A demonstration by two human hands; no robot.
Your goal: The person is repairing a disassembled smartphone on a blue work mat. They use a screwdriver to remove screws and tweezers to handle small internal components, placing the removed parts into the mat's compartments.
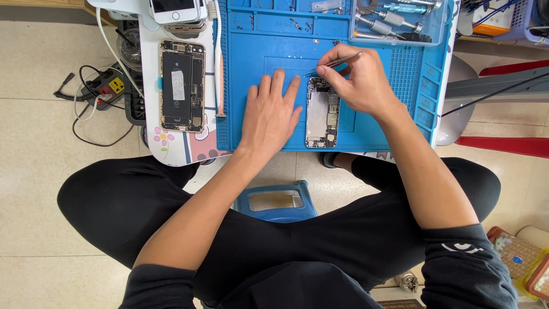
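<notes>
My left hand [270,117] lies flat, fingers spread, steadying the opened phone [322,113] beside them; my right hand [357,80] fingers pinch tweezers [334,63] above it.

Your mat [377,123] is bright blue with a ribbed grid, your stool [278,201] blue too; your trousers [320,240] are black, the floor [34,171] cream tile, the tweezers [337,62] silver.
</notes>
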